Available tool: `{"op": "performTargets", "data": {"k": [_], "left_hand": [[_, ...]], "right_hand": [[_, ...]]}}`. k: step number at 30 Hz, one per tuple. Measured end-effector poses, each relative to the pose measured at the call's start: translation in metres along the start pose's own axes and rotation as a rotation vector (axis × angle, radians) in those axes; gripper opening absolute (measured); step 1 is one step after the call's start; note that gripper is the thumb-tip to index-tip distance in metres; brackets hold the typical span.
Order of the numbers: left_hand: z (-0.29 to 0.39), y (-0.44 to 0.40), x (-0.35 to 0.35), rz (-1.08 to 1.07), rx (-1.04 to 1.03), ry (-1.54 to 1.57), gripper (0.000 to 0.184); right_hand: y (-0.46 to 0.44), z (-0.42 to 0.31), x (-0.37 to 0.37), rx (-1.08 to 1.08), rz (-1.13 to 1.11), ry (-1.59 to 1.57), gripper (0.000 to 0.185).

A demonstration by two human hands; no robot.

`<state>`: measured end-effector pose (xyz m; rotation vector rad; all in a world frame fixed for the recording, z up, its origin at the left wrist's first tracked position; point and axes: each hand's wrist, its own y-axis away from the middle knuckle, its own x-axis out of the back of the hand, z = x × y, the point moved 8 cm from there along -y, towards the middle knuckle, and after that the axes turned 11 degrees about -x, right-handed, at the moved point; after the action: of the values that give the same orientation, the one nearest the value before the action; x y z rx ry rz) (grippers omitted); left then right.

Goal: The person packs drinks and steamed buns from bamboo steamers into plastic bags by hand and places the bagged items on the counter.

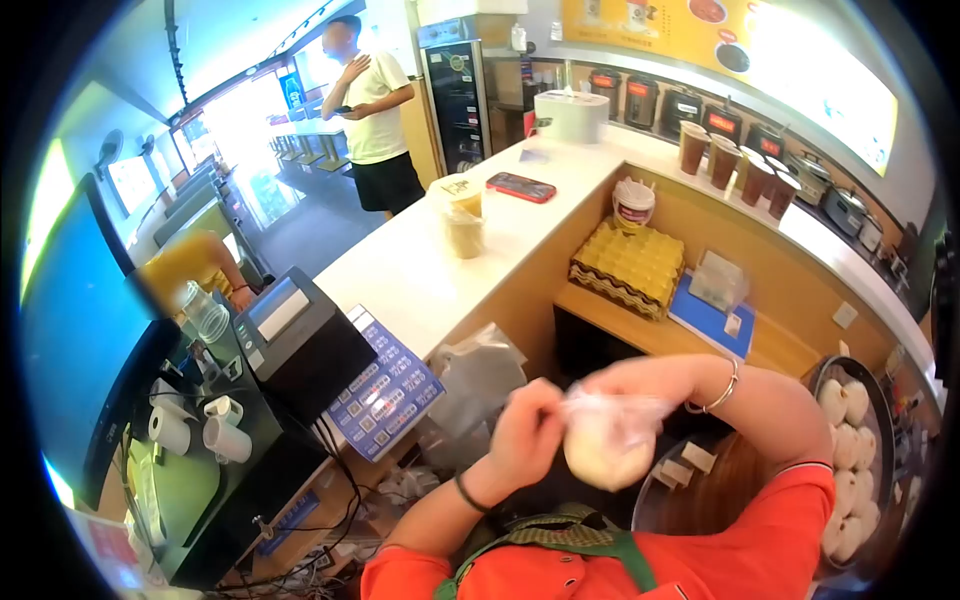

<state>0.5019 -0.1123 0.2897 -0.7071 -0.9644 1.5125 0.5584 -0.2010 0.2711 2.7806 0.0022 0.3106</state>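
Observation:
In front of my chest hangs a clear thin plastic bag with a round pale bun inside. My left hand is closed, its fingers pinching the gathered top of the bag on the left side. From the right, my right hand reaches over the bag and grips its top too; its fingers are partly blurred. Below my right forearm lies a round brown tray with several small pale blocks on it. At the far right, another round tray holds several white buns.
A white counter carries a bagged cup, a phone and several filled cups. Stacked egg trays sit on a lower shelf. Left are a printer and a monitor. A person stands beyond the counter.

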Motion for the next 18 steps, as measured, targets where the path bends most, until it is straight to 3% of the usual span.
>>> {"op": "performTargets", "data": {"k": [1, 2, 3, 5, 6, 8, 9, 11, 13, 15, 16, 17, 18], "left_hand": [[0.005, 0.002, 0.017, 0.08, -0.058, -0.045, 0.012], [0.01, 0.0, 0.029, 0.144, -0.167, -0.071, 0.013], [0.002, -0.003, 0.035, 0.11, -0.105, -0.034, 0.019], [-0.024, -0.008, 0.054, 0.643, -0.031, -0.071, 0.022], [-0.037, -0.018, 0.055, 0.648, -0.04, -0.077, 0.022], [-0.114, -0.016, 0.032, 0.597, 0.571, 0.376, 0.018], [-0.127, -0.015, 0.03, 0.616, 0.568, 0.362, 0.018], [-0.164, -0.019, 0.011, 0.687, 0.693, 0.641, 0.013], [-0.174, -0.027, 0.026, 0.776, 0.656, 0.671, 0.009], [-0.167, -0.063, 0.02, 0.473, 0.411, 0.772, 0.022], [-0.166, -0.06, 0.019, 0.571, 0.559, 0.416, 0.02], [-0.169, -0.067, 0.022, 0.59, 0.56, 0.394, 0.02], [-0.143, -0.087, 0.044, 0.47, 0.28, -0.253, 0.027]], "right_hand": [[-0.001, -0.005, 0.038, 0.046, 0.304, -0.013, 0.037], [-0.004, 0.005, 0.062, 0.042, 0.318, -0.549, 0.041], [-0.004, -0.002, 0.088, 0.14, 0.448, -0.676, 0.039], [-0.017, 0.01, 0.117, 0.337, 0.391, -1.134, 0.039], [-0.025, 0.011, 0.127, 0.409, 0.389, -1.13, 0.039], [-0.04, 0.01, 0.136, 0.5, 0.359, -1.161, 0.041], [-0.044, 0.016, 0.143, 0.489, 0.337, -1.161, 0.041], [-0.037, 0.017, 0.184, 0.654, 0.542, -0.943, 0.041], [-0.018, 0.039, 0.241, 0.633, 0.714, -0.973, 0.044], [-0.024, 0.05, 0.282, 0.517, 0.512, -1.071, 0.044], [-0.031, 0.053, 0.298, 0.498, 0.485, -1.077, 0.044], [-0.036, 0.049, 0.32, 0.492, 0.562, -0.887, 0.042], [-0.044, 0.04, 0.343, 0.495, 0.629, -0.689, 0.04]]}}
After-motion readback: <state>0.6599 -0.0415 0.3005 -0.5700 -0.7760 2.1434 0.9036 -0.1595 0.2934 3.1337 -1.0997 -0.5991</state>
